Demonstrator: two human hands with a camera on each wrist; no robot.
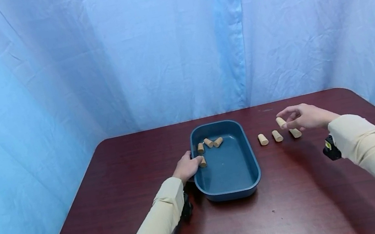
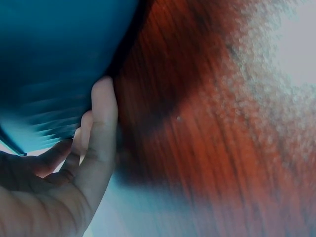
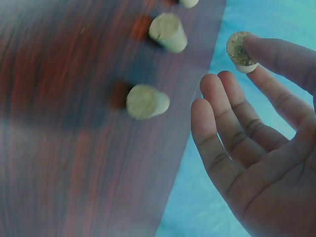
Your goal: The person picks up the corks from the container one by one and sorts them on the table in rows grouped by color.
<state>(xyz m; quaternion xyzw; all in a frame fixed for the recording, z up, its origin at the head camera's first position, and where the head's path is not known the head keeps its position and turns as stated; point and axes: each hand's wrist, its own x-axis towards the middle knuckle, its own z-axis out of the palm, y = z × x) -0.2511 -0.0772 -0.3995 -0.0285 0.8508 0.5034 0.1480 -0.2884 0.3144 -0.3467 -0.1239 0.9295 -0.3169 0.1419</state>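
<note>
A deep blue rectangular tray (image 1: 231, 195) stands on the table, with several tapered corks (image 1: 208, 143) lying near its left wall. My left hand (image 1: 186, 167) grips that left side, thumb over the rim beside one cork; in the left wrist view its fingers (image 2: 102, 113) lie against the outer wall. To the right of the tray, my right hand (image 1: 308, 115) pinches a cork (image 1: 281, 122) between thumb and index finger, above the table. Its other fingers are spread in the right wrist view, where the held cork (image 3: 241, 52) shows its round end.
Three corks lie in a row right of the tray: a left one (image 1: 263, 139), a middle one (image 1: 277, 136) and a right one (image 1: 295, 133) partly below my right hand. The dark red-brown table (image 1: 135, 163) ends at the back before a light blue curtain (image 1: 169, 53).
</note>
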